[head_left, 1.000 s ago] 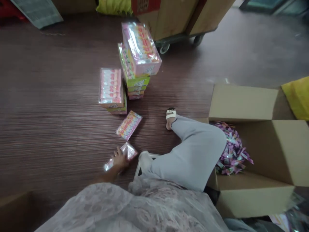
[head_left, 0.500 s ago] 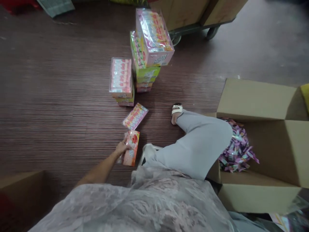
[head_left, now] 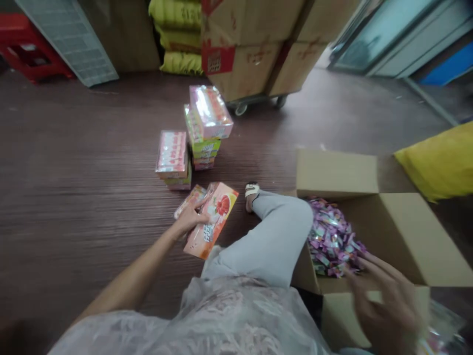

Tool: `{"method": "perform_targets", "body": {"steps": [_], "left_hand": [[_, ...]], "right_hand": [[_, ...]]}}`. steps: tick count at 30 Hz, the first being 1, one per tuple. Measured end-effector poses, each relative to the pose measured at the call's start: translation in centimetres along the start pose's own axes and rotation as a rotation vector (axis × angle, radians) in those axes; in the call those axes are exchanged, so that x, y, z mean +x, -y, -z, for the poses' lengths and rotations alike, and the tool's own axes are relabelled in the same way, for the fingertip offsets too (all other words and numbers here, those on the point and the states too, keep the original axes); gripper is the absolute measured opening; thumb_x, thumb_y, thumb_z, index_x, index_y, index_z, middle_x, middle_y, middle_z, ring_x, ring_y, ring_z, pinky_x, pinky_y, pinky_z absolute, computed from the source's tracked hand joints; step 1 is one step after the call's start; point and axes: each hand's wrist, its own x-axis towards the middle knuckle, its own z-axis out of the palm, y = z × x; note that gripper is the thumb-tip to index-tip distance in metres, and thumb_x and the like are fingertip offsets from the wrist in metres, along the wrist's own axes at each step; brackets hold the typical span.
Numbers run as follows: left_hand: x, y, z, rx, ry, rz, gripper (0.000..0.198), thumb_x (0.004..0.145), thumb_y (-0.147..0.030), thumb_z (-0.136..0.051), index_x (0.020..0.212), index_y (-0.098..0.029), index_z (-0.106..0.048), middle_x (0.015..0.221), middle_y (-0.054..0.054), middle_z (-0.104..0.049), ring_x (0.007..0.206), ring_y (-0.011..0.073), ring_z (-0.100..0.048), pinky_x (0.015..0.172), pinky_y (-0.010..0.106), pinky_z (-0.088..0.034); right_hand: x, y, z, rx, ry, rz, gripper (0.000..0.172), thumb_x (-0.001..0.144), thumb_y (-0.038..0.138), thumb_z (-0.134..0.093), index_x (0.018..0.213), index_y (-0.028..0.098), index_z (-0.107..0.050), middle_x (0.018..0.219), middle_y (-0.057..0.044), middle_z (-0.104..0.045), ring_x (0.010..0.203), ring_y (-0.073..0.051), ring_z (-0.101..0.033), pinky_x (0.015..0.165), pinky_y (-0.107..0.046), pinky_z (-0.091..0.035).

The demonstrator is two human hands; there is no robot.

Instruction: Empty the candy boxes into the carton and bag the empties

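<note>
My left hand grips a pink and orange candy box with a red fruit printed on it, held tilted above the floor left of my knee. Partly behind it lies a flat clear-topped candy pack. My right hand, smeared by motion, hovers over the near side of an open cardboard carton. Its fingers look stretched out, with nothing visible in them. Inside the carton is a heap of small purple-wrapped candies.
Two stacks of candy boxes, a shorter one and a taller one, stand ahead on the floor. Behind them is a trolley loaded with cartons. A yellow sack lies at right; a red stool is far left.
The candy box in my left hand has been raised from near the floor and turned. My right hand has come into view over the carton. The view has tilted up.
</note>
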Motion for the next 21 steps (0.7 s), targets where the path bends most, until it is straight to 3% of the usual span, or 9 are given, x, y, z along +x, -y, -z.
{"method": "perform_targets", "body": {"steps": [4,6,8,11,15,21], "left_hand": [[-0.2,-12.0,-4.7,0.171,0.112,-0.34,0.088,0.046,-0.027,-0.086,0.132,-0.023,-0.069,0.109,0.001,-0.073,0.101,0.0277,-0.065,0.085,0.033,-0.052],[-0.9,-16.4,-8.0,0.114,0.273,-0.419,0.087,0.047,-0.026,-0.085,0.132,-0.025,-0.069,0.109,0.0,-0.073,0.1,0.0279,-0.065,0.084,0.033,-0.051],[-1.6,-19.3,-11.6,0.035,0.453,-0.405,0.088,0.048,-0.023,-0.08,0.135,-0.025,-0.066,0.1,-0.001,-0.074,0.091,0.0259,-0.066,0.079,0.033,-0.052],[-2.2,-21.7,-16.7,-0.016,0.634,-0.313,0.088,0.048,-0.018,-0.076,0.136,-0.023,-0.066,0.087,-0.001,-0.075,0.077,0.023,-0.066,0.072,0.033,-0.052],[-2.5,-23.0,-22.9,0.129,0.738,-0.298,0.081,0.047,-0.014,-0.074,0.128,-0.022,-0.072,0.077,-0.005,-0.072,0.068,0.0189,-0.063,0.062,0.026,-0.048],[-1.9,-22.7,-32.0,0.241,0.971,-0.203,0.079,0.045,-0.01,-0.072,0.123,-0.022,-0.074,0.066,-0.009,-0.067,0.059,0.0142,-0.058,0.055,0.021,-0.044]], "right_hand": [[5.7,3.0,-2.9,0.024,0.148,0.438,0.03,0.098,0.022,-0.06,0.126,0.013,-0.06,0.127,-0.015,-0.064,0.127,-0.03,-0.053,0.107,-0.045,-0.043],[8.1,3.6,-3.2,-0.053,0.175,0.525,0.028,0.101,0.016,-0.049,0.127,0.014,-0.06,0.13,-0.012,-0.063,0.132,-0.028,-0.047,0.11,-0.044,-0.037],[9.5,3.1,-2.3,-0.163,0.144,0.527,0.027,0.102,0.011,-0.042,0.118,0.014,-0.063,0.116,-0.009,-0.067,0.122,-0.026,-0.049,0.106,-0.043,-0.036],[9.8,1.2,0.4,-0.331,0.161,0.49,0.027,0.1,0.008,-0.039,0.106,0.013,-0.064,0.093,-0.007,-0.065,0.104,-0.024,-0.051,0.097,-0.041,-0.036],[8.4,-1.7,3.5,-0.381,0.247,0.413,0.024,0.096,0.008,-0.04,0.094,0.016,-0.063,0.096,-0.009,-0.061,0.101,-0.025,-0.048,0.097,-0.041,-0.035],[3.5,-6.1,4.6,-0.369,0.278,0.19,0.023,0.095,0.011,-0.04,0.08,0.018,-0.055,0.079,-0.006,-0.055,0.077,-0.022,-0.043,0.075,-0.037,-0.032]]}}
